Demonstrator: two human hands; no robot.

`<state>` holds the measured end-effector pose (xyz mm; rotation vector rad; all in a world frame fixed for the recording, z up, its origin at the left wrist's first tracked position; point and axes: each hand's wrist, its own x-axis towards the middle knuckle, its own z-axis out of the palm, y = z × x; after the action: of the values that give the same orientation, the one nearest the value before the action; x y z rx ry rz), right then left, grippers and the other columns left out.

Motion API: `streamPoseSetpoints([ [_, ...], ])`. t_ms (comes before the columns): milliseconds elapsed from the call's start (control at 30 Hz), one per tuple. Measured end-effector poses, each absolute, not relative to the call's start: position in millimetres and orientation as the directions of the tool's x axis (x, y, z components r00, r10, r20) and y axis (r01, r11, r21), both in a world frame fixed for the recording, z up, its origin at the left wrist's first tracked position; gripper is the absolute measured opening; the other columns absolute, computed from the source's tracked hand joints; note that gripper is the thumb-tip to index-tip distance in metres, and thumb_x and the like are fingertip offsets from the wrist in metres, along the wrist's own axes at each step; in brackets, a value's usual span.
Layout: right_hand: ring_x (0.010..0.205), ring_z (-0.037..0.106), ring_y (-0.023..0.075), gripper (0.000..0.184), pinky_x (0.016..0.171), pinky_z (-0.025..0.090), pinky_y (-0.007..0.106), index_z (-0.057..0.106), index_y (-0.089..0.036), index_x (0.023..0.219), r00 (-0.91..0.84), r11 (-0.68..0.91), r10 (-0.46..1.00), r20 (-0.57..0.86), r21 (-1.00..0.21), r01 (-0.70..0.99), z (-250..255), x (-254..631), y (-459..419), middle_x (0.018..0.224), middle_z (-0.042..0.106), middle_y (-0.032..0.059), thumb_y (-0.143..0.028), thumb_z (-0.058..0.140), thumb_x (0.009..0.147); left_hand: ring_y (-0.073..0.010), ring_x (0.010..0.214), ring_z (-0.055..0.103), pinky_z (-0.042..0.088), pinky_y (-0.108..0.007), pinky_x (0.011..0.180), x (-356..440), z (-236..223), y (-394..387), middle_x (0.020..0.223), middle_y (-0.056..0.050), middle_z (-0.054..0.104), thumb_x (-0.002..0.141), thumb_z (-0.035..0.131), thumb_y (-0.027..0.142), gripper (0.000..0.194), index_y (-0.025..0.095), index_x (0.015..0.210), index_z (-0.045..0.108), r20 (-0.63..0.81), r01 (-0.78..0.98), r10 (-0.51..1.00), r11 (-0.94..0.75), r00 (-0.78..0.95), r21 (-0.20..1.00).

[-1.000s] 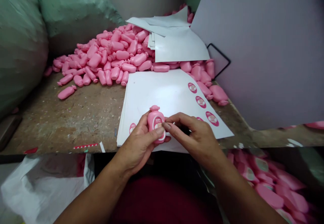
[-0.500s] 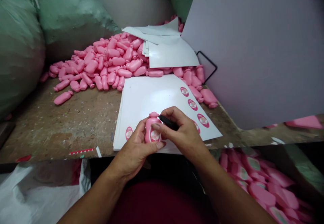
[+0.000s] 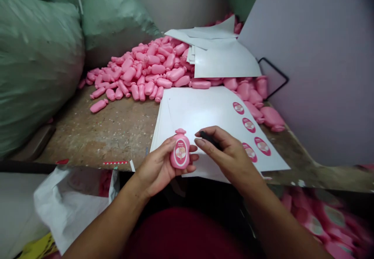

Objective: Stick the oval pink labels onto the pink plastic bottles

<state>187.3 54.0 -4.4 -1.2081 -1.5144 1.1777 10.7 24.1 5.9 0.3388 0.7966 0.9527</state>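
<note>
My left hand [image 3: 159,163] is closed around a small pink bottle [image 3: 176,164], held upright with its neck away from me. An oval label reading "BABY" [image 3: 180,152] covers the bottle's front. To the right of it, my right hand [image 3: 226,151] grips a short black tool [image 3: 209,138]; its kind cannot be made out. That hand is apart from the bottle. Under both hands lies a stack of white sticker sheets [image 3: 194,110], with several oval pink labels [image 3: 249,125] along the right side of the top sheet.
Many pink bottles [image 3: 152,62] are heaped at the back of the worktable [image 3: 84,134]. Loose white sheets [image 3: 228,58] rest on the heap. Full green sacks [image 3: 37,68] stand at left, a pale panel [image 3: 321,68] at right. Labelled bottles [image 3: 333,220] lie below the table's right edge.
My right hand has drawn back to the right from the bottle, uncovering its label. My left thumb has shifted to the bottle's side. The whole view has swung to the left.
</note>
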Motion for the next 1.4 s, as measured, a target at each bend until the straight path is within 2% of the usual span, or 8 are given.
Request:
streamPoseSetpoints([
  [100,0.073,0.060,0.0167,0.020,0.064,0.046,0.029,0.062,-0.023,0.099,-0.262,0.124,0.963,0.066,-0.969,0.215,-2.1,181.0,46.5,0.080,0.066,0.0003,-0.042,0.054,0.095,-0.0226,0.086,0.072,0.057,-0.034,0.075,9.8,8.5,23.5,0.100,-0.012,0.072,0.098,0.050,0.033,0.029,0.018,0.121,0.058,-0.430,-0.623,0.847,0.525,0.315,0.579],
  [267,0.069,0.062,0.0170,0.020,0.062,0.045,0.030,0.062,-0.023,0.099,-0.233,0.185,0.967,0.107,-0.920,0.345,1.5,182.1,39.7,0.079,0.069,0.0012,-0.040,0.052,0.096,-0.0222,0.089,0.072,0.057,-0.036,0.080,11.6,10.1,22.2,0.102,-0.012,0.072,0.098,0.050,0.034,0.029,0.019,0.122,0.059,-0.426,-0.620,0.837,0.543,0.343,0.567],
  [500,0.086,0.068,0.0206,0.020,0.079,0.044,0.035,0.065,-0.024,0.107,-0.254,0.314,0.942,0.219,-0.844,0.436,4.2,184.3,35.8,0.101,0.076,0.0043,-0.032,0.049,0.098,-0.0194,0.086,0.070,0.057,-0.032,0.077,14.6,5.8,21.3,0.102,-0.010,0.071,0.100,0.048,0.033,0.027,0.018,0.116,0.064,-0.411,-0.622,0.853,0.518,0.322,0.587],
  [667,0.066,0.062,0.0179,0.016,0.068,0.039,0.034,0.067,-0.024,0.102,-0.260,0.430,0.902,0.344,-0.687,0.585,6.0,183.6,35.0,0.091,0.077,0.0031,-0.027,0.053,0.095,-0.0137,0.084,0.066,0.056,-0.028,0.075,18.0,8.5,18.4,0.101,-0.005,0.068,0.098,0.052,0.028,0.022,0.021,0.114,0.067,-0.388,-0.641,0.878,0.473,0.281,0.605],
  [767,0.064,0.059,0.0167,0.015,0.065,0.037,0.033,0.067,-0.023,0.099,-0.276,0.459,0.886,0.373,-0.619,0.638,5.7,184.3,35.8,0.087,0.077,0.0023,-0.025,0.053,0.094,-0.0129,0.086,0.065,0.056,-0.026,0.073,19.6,10.5,18.8,0.101,-0.004,0.066,0.098,0.052,0.026,0.022,0.021,0.114,0.068,-0.407,-0.636,0.881,0.461,0.242,0.618],
  [933,0.063,0.059,0.0156,0.014,0.064,0.036,0.031,0.067,-0.022,0.097,-0.273,0.492,0.864,0.424,-0.591,0.639,1.1,185.0,36.9,0.082,0.076,0.0002,-0.023,0.053,0.094,-0.0122,0.088,0.063,0.055,-0.025,0.072,21.3,5.0,21.7,0.108,-0.005,0.064,0.096,0.058,0.029,0.024,0.022,0.117,0.068,-0.404,-0.611,0.889,0.446,0.216,0.655],
  [1233,0.064,0.061,0.0140,0.011,0.065,0.038,0.031,0.065,-0.021,0.099,-0.309,0.547,0.835,0.455,-0.622,0.560,-4.5,191.2,39.0,0.080,0.075,-0.0025,-0.018,0.056,0.093,-0.0124,0.085,0.062,0.053,-0.023,0.069,24.4,2.7,20.8,0.101,-0.005,0.064,0.090,0.067,0.030,0.025,0.021,0.114,0.069,-0.408,-0.591,0.882,0.463,0.235,0.661],
  [1400,0.066,0.064,0.0144,0.015,0.065,0.038,0.032,0.066,-0.022,0.101,-0.341,0.577,0.815,0.469,-0.608,0.544,-0.8,194.0,43.0,0.082,0.077,-0.0016,-0.018,0.056,0.093,-0.0104,0.084,0.062,0.053,-0.021,0.069,27.3,4.9,21.2,0.103,-0.004,0.064,0.091,0.066,0.029,0.025,0.021,0.115,0.069,-0.404,-0.596,0.889,0.447,0.216,0.667],
])
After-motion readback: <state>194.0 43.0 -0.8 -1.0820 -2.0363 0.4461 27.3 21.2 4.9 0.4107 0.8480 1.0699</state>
